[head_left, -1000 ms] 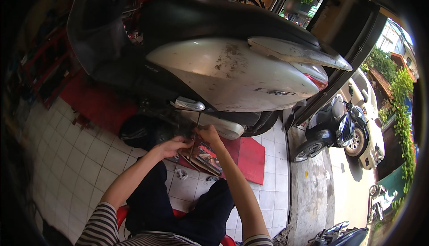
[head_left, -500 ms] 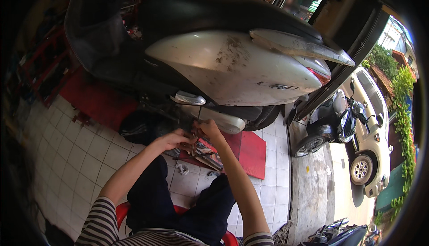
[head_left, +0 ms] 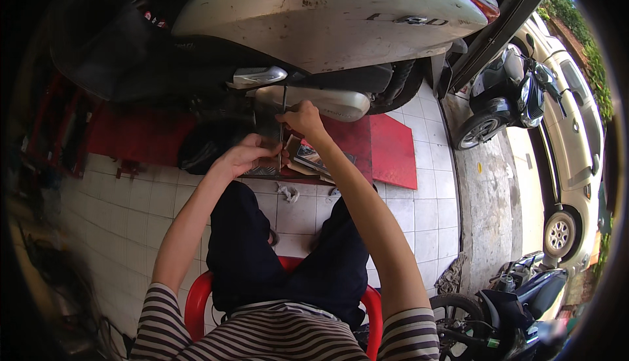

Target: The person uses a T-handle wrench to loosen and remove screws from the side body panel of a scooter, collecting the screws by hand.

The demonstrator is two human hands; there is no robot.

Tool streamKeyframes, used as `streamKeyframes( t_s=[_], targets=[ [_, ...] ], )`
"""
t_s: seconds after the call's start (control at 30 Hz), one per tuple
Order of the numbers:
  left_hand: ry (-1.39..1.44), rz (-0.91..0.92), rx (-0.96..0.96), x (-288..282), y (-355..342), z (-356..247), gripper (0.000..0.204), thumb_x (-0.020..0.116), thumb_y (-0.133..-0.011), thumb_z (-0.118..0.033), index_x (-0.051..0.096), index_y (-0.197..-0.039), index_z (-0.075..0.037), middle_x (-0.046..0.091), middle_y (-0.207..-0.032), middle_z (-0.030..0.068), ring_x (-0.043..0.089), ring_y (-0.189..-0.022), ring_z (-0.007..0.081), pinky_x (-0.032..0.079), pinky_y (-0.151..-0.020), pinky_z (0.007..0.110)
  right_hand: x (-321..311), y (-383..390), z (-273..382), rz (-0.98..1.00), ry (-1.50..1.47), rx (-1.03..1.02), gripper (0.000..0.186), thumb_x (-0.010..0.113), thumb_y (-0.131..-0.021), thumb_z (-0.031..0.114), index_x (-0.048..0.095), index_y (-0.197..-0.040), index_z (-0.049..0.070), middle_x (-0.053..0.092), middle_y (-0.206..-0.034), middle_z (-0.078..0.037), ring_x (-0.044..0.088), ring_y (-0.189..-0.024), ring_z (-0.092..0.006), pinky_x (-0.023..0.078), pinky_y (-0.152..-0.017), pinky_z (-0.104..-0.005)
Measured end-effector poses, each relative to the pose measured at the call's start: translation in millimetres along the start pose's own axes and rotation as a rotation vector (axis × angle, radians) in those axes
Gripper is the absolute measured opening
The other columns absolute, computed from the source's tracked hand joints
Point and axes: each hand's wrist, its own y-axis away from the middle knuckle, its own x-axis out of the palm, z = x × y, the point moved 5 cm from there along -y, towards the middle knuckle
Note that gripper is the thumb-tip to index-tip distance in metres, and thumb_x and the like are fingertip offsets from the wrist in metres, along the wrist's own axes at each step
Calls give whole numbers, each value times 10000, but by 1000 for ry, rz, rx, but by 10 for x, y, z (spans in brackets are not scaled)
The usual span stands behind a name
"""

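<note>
A silver and black scooter point(head_left: 327, 30) spans the upper part of the view, dirt smeared on its side panel. Upright below the silver passenger footrest point(head_left: 260, 76) stands a long, thin T-handle wrench point(head_left: 284, 102), its upper end against the scooter's underside. My right hand point(head_left: 303, 120) is closed around the shaft at mid-length. Lower down, my left hand point(head_left: 244, 156) has its fingers closed at the wrench's bottom end, where they partly hide it. Behind my right hand is the scooter's pale side cover point(head_left: 337, 104).
The scooter stands over a red lift platform point(head_left: 393, 151). A box of parts point(head_left: 314, 158) lies on it by my right wrist. A crumpled white rag point(head_left: 288, 193) is on the tiled floor point(head_left: 298, 223). I sit on a red chair point(head_left: 198, 302). Motorbikes point(head_left: 508, 89) and a beige car point(head_left: 576, 132) stand at right.
My view has tilted down, so the scooter sits higher in it. My left hand's fingers have shifted at the wrench's lower end; my right hand stays on the shaft.
</note>
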Motion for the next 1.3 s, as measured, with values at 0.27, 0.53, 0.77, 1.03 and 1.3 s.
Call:
streamKeyframes(
  t_s=[0.27,0.53,0.77,1.03,1.3],
  targets=[
    [-44,118,27,-13,25,-131,237,635,-967,-151,604,-1129,19,674,-1019,93,687,-958,202,565,-874,311,191,-117,-235,91,-413,140,280,729,-845,237,733,-768,-33,681,-674,-74,558,-545,-129,435,-505,-286],
    [250,14,74,-100,-21,177,290,692,-939,-227,593,-1103,-10,632,-907,59,634,-833,158,532,-763,291,45,65,143,155,15,13,273,731,-853,264,755,-824,-6,693,-715,-64,599,-606,-112,475,-563,-273],
    [130,163,32,219,11,-38,278,653,-962,-212,592,-1116,11,670,-998,94,695,-1016,254,572,-890,332,104,-75,-197,165,-347,152,278,733,-861,273,745,-820,-2,680,-681,-68,557,-564,-100,438,-515,-280],
    [149,5,72,-128,-36,152,244,644,-970,-225,631,-1064,0,687,-976,78,711,-922,221,587,-825,320,71,44,151,164,-29,-56,242,671,-899,233,750,-870,6,671,-674,-68,544,-551,-102,428,-512,-293],
    [159,125,21,205,-4,-94,178,607,-986,-158,616,-1083,-9,676,-1017,113,702,-938,238,597,-872,363,133,-109,-213,203,-323,90,268,673,-890,247,748,-847,-7,653,-635,-83,635,-651,-141,486,-622,-297]
  ],
)
